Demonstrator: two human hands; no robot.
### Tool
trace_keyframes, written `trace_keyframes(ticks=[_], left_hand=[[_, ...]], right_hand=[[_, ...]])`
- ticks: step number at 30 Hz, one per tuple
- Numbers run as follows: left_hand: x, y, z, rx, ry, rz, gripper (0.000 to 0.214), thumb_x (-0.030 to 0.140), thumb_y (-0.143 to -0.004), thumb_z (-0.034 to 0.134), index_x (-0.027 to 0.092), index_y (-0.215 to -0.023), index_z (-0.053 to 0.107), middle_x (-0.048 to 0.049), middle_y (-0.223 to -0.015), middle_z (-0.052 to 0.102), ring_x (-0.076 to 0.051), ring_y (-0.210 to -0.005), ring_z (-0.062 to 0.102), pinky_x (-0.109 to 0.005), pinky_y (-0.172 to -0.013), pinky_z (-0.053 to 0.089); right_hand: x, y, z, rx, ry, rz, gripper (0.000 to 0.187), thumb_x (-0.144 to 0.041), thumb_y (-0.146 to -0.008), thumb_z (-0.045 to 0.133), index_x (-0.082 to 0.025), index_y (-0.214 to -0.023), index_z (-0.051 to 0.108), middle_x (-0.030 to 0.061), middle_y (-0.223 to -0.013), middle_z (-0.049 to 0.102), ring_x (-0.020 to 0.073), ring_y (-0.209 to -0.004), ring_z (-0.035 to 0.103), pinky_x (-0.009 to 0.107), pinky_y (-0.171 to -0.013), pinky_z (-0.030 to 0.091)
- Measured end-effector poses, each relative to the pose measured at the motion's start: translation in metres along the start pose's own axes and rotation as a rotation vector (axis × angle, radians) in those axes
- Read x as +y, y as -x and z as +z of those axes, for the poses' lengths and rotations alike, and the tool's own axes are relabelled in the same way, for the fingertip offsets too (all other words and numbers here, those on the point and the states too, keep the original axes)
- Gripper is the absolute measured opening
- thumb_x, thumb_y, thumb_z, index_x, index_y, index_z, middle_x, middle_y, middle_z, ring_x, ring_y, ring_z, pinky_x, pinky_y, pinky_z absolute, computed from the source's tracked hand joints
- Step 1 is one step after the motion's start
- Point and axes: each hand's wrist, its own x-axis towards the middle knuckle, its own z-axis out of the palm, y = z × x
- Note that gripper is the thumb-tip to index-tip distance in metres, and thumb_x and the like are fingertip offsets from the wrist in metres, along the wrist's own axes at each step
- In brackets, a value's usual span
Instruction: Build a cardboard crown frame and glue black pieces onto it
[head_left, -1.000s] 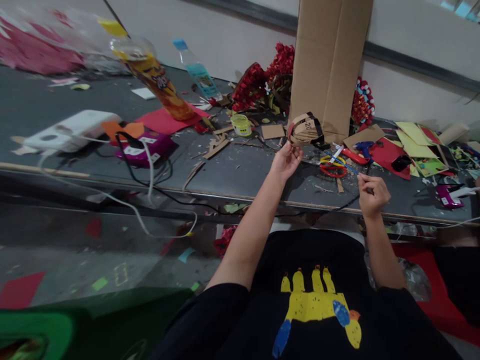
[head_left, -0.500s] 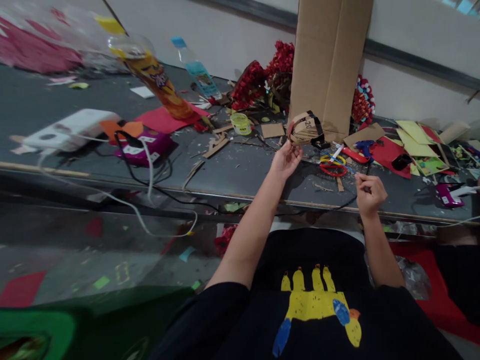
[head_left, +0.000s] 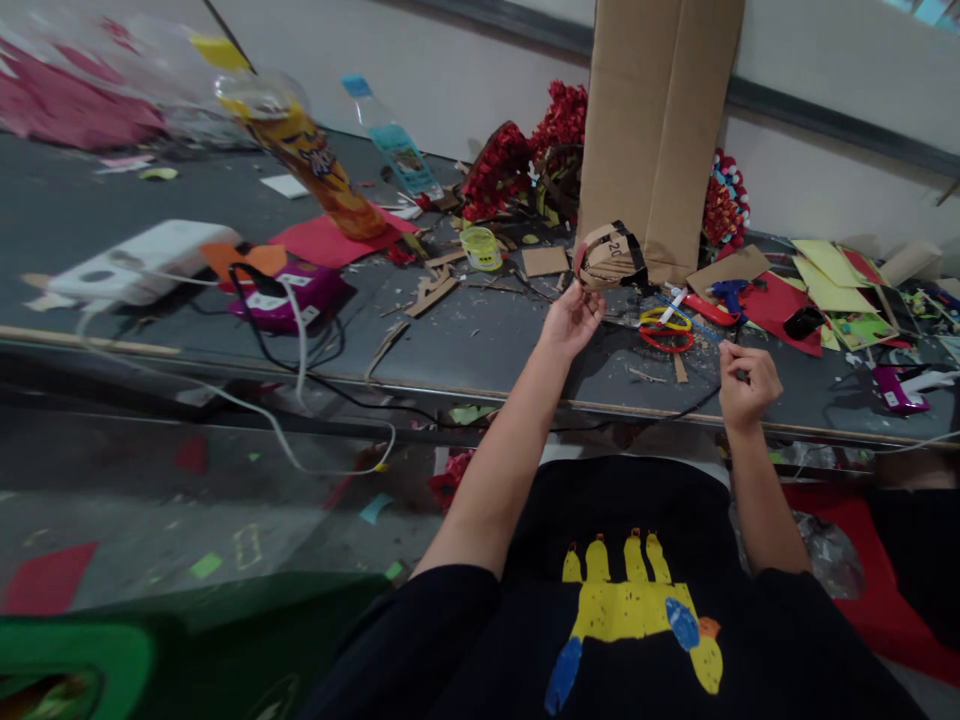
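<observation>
Just over the near edge of the dark grey table [head_left: 465, 345], toward the right, my right hand [head_left: 750, 388] is pinching the end of a thin blue strip [head_left: 701, 327], the other fingers curling in. A little farther and to the left, my left hand [head_left: 571, 322] is pinching the lower edge of a rounded brown cardboard piece [head_left: 611, 255], black-edged and marked "20", and is holding it above the table. The strip is slanting toward that piece; I cannot tell whether they are touching. Between my hands, scissors with yellow and red loop handles [head_left: 667, 349] are lying on the table. Beyond, a tall brown cardboard panel [head_left: 660, 120] is standing upright, with dark red ruffled bundles [head_left: 496, 172] resting to its left.
</observation>
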Motion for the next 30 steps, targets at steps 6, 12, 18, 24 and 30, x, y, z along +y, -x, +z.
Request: trace_keyframes(ticks=[6,12,18,24,30], left_hand=[[-0.001,-0.004,-0.003,-0.005,-0.014,0.015,0.018,0.015,-0.09,0.045,0.018,-0.08,0.06,0.0022,-0.066,0.063,-0.006,-0.059,0.059,-0.018,-0.072,0.05],[0.0,-0.001,-0.001,-0.021,0.013,-0.002,0.028,0.014,-0.093,0.037,0.017,-0.077,0.06,0.0017,-0.063,0.062,-0.006,-0.06,0.059,-0.019,-0.074,0.05],[0.0,-0.001,-0.001,-0.03,-0.005,0.003,0.028,0.015,-0.093,0.037,0.018,-0.075,0.057,0.0024,-0.06,0.061,-0.005,-0.058,0.058,-0.017,-0.07,0.05],[-0.001,-0.002,-0.001,-0.023,-0.021,-0.01,0.025,0.016,-0.093,0.039,0.018,-0.075,0.058,0.0021,-0.06,0.061,-0.005,-0.058,0.059,-0.017,-0.069,0.05],[-0.002,0.0,0.0,-0.012,-0.034,-0.019,0.022,0.017,-0.09,0.046,0.017,-0.072,0.058,0.0032,-0.058,0.059,-0.005,-0.055,0.058,-0.018,-0.067,0.051]], right_hand=[[0.007,-0.005,-0.006,0.024,-0.017,-0.046,0.027,-0.014,-0.079,0.065,-0.022,-0.061,0.046,0.0004,-0.076,0.071,0.0116,-0.07,0.068,0.024,-0.067,0.054],[0.005,-0.003,-0.009,0.037,-0.047,-0.055,0.027,-0.011,-0.076,0.067,-0.021,-0.062,0.047,0.0005,-0.077,0.071,0.0122,-0.072,0.069,0.023,-0.067,0.054],[-0.004,-0.001,-0.007,-0.058,-0.012,-0.077,0.029,-0.018,-0.08,0.065,-0.022,-0.059,0.045,0.0005,-0.075,0.072,0.0116,-0.07,0.07,0.023,-0.065,0.056],[-0.009,-0.004,-0.005,-0.011,-0.072,-0.127,0.028,-0.01,-0.076,0.067,-0.022,-0.062,0.047,0.0009,-0.076,0.072,0.0123,-0.07,0.07,0.021,-0.064,0.056],[-0.008,-0.003,-0.005,-0.003,-0.061,-0.138,0.028,-0.01,-0.076,0.067,-0.022,-0.062,0.047,0.0004,-0.077,0.073,0.0125,-0.07,0.071,0.021,-0.065,0.056]])
